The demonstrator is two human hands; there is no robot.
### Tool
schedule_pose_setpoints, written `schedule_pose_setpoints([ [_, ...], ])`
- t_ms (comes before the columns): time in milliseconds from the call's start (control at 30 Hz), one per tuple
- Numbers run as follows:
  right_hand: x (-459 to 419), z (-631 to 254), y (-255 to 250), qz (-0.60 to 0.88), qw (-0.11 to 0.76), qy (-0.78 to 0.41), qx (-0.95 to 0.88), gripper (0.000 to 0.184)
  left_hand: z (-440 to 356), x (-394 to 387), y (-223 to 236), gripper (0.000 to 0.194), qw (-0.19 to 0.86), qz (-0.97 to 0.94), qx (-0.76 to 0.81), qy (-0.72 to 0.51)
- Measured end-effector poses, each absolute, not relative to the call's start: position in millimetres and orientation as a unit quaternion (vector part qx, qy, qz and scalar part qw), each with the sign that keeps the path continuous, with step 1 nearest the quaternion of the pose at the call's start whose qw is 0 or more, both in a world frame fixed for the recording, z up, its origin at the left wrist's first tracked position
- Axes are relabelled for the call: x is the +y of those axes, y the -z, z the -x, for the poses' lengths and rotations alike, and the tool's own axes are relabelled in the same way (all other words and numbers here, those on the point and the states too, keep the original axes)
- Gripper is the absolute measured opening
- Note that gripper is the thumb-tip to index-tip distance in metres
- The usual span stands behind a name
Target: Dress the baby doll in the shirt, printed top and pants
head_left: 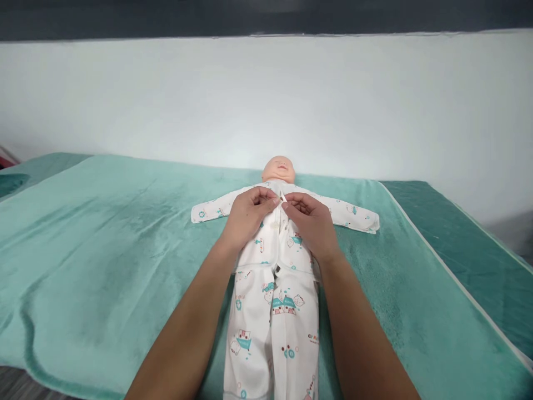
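A baby doll (280, 168) lies on its back, its head toward the wall. It wears a white printed jacket (259, 247) with both sleeves spread wide, and matching trousers (252, 333). At the upper chest, my left hand (252, 214) pinches one front edge of the jacket between thumb and fingertips. Opposite it, my right hand (312, 219) pinches the other front edge, where a small flap stands up. The two fingertips are close together, with a narrow gap between the edges. Lower down, the jacket's fronts meet near the waist. The fastener itself is too small to make out.
A green plush blanket (104, 266) covers the surface under the doll. Darker green cloth (470, 250) shows beyond its pale edging on the right. Behind stands a white wall (266, 100) with a dark band on top. A bit of floor (20, 386) appears lower left.
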State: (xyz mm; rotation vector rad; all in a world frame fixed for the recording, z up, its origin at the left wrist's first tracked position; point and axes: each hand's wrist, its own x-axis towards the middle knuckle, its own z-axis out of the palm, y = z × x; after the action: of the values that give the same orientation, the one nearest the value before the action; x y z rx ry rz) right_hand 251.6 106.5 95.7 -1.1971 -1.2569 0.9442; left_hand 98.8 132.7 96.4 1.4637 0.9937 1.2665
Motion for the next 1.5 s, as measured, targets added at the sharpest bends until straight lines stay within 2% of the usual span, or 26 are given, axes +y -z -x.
schedule_pose_setpoints([
  [400, 105, -251, -97, 0.507, 0.520, -0.393, -0.565, 0.024, -98, 133, -96, 0.015, 0.492, -0.591, 0.384, -0.512],
  [600, 106, -250, -95, 0.530, 0.485, -0.282, -0.636, 0.017, -99, 131, -98, 0.025, 0.481, -0.600, 0.395, -0.502],
  [733, 106, -248, -96, 0.539, 0.448, -0.228, -0.677, 0.022, -102, 130, -98, 0.024, 0.474, -0.605, 0.407, -0.494],
  [1033, 102, -248, -98, 0.525, 0.442, -0.277, -0.673, 0.031, -93, 135, -97, 0.024, 0.541, -0.567, 0.372, -0.497],
  [1200, 95, -249, -104, 0.546, 0.403, -0.274, -0.681, 0.035, -88, 135, -98, 0.022, 0.509, -0.602, 0.395, -0.471],
  [1300, 90, -249, -109, 0.582, 0.375, -0.240, -0.681, 0.025, -86, 135, -99, 0.020, 0.489, -0.624, 0.401, -0.459],
  [1400, 84, -248, -115, 0.631, 0.309, -0.170, -0.691, 0.014, -81, 133, -103, 0.016, 0.474, -0.656, 0.403, -0.426],
  [1500, 80, -247, -121, 0.668, 0.250, -0.135, -0.688, 0.014, -76, 129, -109, 0.017, 0.460, -0.697, 0.408, -0.369],
])
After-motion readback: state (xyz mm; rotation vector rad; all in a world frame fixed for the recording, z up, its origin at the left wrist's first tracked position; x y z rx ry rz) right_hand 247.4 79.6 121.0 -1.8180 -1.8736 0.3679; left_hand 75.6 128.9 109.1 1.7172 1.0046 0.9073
